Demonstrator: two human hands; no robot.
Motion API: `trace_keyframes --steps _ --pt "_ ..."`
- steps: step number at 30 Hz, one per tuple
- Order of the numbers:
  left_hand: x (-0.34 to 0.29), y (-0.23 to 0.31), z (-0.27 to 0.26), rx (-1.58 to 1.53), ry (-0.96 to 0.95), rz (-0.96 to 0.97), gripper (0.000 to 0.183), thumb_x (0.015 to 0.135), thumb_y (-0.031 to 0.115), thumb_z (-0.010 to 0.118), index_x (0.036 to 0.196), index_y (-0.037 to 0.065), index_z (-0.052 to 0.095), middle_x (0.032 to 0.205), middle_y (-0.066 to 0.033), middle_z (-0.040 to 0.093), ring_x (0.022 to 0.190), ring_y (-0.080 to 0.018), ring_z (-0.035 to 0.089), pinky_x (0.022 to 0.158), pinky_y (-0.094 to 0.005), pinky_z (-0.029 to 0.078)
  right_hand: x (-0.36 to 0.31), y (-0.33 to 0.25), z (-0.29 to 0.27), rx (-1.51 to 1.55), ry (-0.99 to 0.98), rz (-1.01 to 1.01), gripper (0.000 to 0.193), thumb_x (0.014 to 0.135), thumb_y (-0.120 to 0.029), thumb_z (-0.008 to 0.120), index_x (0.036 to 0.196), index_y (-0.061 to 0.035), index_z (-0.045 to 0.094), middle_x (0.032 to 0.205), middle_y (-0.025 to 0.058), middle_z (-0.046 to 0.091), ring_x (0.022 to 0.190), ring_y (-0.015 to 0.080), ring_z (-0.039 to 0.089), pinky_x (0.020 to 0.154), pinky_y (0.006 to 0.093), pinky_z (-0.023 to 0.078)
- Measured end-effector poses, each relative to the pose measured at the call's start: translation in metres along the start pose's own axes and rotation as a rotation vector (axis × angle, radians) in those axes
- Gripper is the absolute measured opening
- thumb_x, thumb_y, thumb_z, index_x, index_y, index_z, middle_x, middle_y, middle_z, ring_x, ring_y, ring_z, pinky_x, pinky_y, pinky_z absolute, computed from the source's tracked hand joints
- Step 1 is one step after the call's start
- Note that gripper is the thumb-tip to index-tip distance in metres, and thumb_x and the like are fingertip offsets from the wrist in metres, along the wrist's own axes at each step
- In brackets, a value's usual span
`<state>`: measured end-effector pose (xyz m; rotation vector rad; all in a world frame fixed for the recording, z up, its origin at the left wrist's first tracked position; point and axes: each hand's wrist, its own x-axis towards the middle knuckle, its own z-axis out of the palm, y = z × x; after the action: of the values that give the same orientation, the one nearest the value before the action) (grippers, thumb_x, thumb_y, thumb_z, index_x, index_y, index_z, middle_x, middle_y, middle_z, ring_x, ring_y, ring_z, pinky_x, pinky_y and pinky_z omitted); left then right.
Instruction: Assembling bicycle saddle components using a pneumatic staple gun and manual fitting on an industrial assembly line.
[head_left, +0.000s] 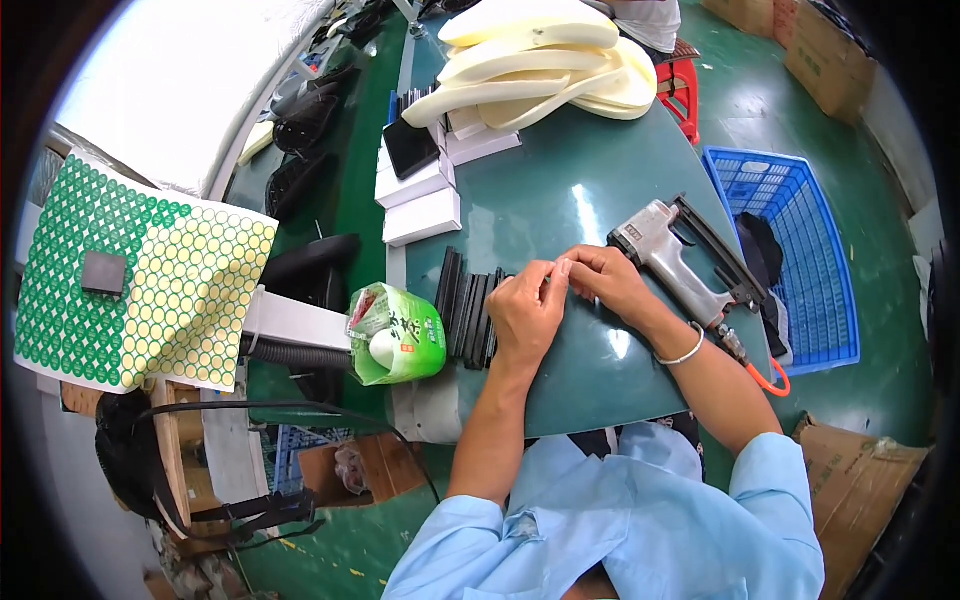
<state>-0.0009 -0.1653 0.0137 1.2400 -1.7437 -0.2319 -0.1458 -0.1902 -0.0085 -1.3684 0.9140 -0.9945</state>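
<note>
My left hand (527, 307) and my right hand (612, 283) meet above the green tabletop, thumbs and fingertips pinched together. Whatever lies between the fingertips is too small or hidden to make out. Just left of my left hand, several black strips (468, 312) lie side by side, the nearest partly covered by the hand. To the right of my right hand rests a silver and black pneumatic staple gun (665, 250), with an orange air hose (768, 380) at its handle end. It is not being touched.
Cream foam pads (550, 65) pile up at the far end, near white boxes (425, 215) bearing a black phone-like slab (408, 147). A green bag (425, 345) and a sheet of round stickers (80, 220) are left. A blue crate (835, 290) stands right.
</note>
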Motion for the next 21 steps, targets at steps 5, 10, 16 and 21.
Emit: trace_keyframes --steps 5,10,16,21 --pt "0.0 0.006 0.004 -0.084 -0.022 0.036 0.012 0.081 0.015 0.065 0.075 0.005 0.061 0.064 -0.0104 0.06 0.052 -0.0287 0.057 0.049 -0.0352 0.043 -0.001 0.002 -0.002 0.041 -0.003 -0.047 0.023 0.089 -0.023 0.053 0.089 -0.0034 0.064 0.061 -0.0026 0.052 0.055 0.0051 0.046 0.05 0.0203 0.037" --pt "0.0 0.01 0.0 -0.18 -0.033 -0.072 0.01 0.083 0.012 0.064 0.08 0.002 0.062 0.062 -0.0099 0.06 0.05 -0.0178 0.055 0.049 -0.0288 0.043 0.0 0.002 0.001 -0.142 0.038 -0.145 0.021 0.087 -0.02 0.054 0.083 -0.0009 0.062 0.061 0.0045 0.055 0.054 0.0122 0.05 0.051 0.027 0.04" --pt "-0.002 0.002 0.001 -0.375 0.039 -0.213 0.017 0.087 0.015 0.062 0.08 0.0 0.061 0.059 -0.0027 0.058 0.051 -0.005 0.049 0.048 -0.021 0.039 -0.01 0.013 0.024 -0.756 0.106 -0.587 0.01 0.077 -0.013 0.056 0.072 -0.0046 0.059 0.07 0.011 0.059 0.064 0.027 0.058 0.057 0.0383 0.045" --pt "-0.002 -0.001 0.002 -0.418 0.076 -0.24 0.021 0.09 0.018 0.059 0.08 -0.001 0.06 0.059 -0.0002 0.055 0.051 -0.0029 0.046 0.047 -0.0186 0.037 -0.014 0.006 0.031 -1.145 -0.057 -0.736 0.011 0.073 -0.016 0.055 0.069 -0.0058 0.058 0.07 0.0055 0.057 0.074 0.0202 0.052 0.066 0.0327 0.039"
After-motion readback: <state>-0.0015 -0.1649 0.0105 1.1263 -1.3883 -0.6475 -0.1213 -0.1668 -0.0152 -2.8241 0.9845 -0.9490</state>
